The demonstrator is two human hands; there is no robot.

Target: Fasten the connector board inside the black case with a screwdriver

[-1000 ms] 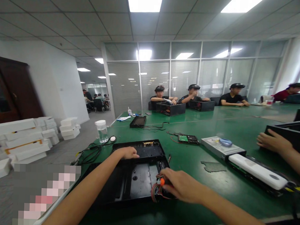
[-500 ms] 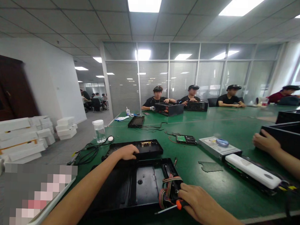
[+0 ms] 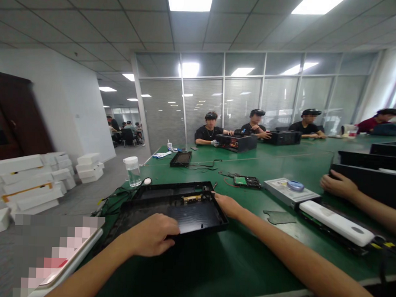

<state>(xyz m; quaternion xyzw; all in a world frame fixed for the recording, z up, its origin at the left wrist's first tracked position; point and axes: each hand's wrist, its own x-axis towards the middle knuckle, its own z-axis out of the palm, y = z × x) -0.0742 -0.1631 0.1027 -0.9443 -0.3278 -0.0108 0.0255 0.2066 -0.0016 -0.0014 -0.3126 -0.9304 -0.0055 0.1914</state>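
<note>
A flat black plastic case panel (image 3: pixel 183 211) lies on the green table (image 3: pixel 252 254) in front of me, with a small gold-coloured part near its middle. My left hand (image 3: pixel 152 237) grips the panel's near left edge with curled fingers. My right hand (image 3: pixel 227 205) holds the panel's right edge, fingers bent over the rim. Black cables (image 3: pixel 113 196) trail off the panel's left side.
Another person's hand (image 3: pixel 338 186) rests at the right by black cases (image 3: pixel 372 172). A silver drive (image 3: pixel 290 193), a white bar-shaped device (image 3: pixel 336 222), a small circuit board (image 3: pixel 247 181) and a clear jar (image 3: pixel 132 171) stand on the table. Several people sit at the far end. White boxes (image 3: pixel 31 184) are stacked on the floor at left.
The black panel now covers the open case with the ribbon cables. My right hand has left the orange-handled screwdriver and moved to the panel's right edge; my left hand came nearer, to its front edge.
</note>
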